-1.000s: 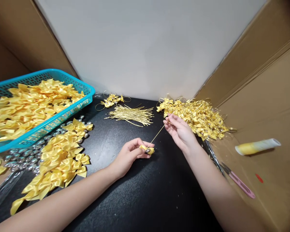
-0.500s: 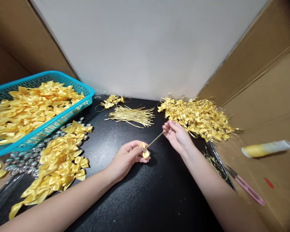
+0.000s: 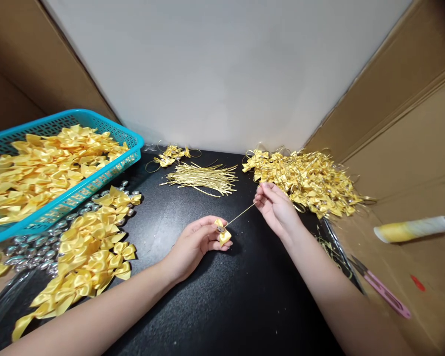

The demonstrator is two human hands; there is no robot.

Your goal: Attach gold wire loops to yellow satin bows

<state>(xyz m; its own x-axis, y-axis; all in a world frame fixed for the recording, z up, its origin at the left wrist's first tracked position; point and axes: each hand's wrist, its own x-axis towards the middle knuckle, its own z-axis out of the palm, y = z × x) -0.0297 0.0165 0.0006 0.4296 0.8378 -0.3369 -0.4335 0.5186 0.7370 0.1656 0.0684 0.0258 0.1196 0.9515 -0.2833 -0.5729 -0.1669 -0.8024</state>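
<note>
Between thumb and fingers, my left hand [image 3: 198, 242] pinches a yellow satin bow [image 3: 225, 239] with a shiny silvery bead [image 3: 221, 229] at its middle. A thin gold cord [image 3: 242, 213] runs from the bow up to my right hand [image 3: 276, 205], whose fingertips are closed on its far end. The cord is stretched straight between the two hands. Just beyond them lies a bundle of cut gold cords [image 3: 203, 179]. To the right of my right hand is a heap of finished-looking yellow bows with cord loops [image 3: 307, 183].
A turquoise basket [image 3: 139, 143] of yellow bows stands at left. Beside it lie loose bows [image 3: 85, 257] and silvery beads [image 3: 33, 252]. A few looped bows [image 3: 172, 154] are at the back. Pink-handled scissors [image 3: 387, 294] and a yellow-white tube [image 3: 415, 229] lie right, near cardboard walls.
My right hand has moved slightly right and up, and the cord looks thinner and tauter. My left hand stays nearly in place with the bow.
</note>
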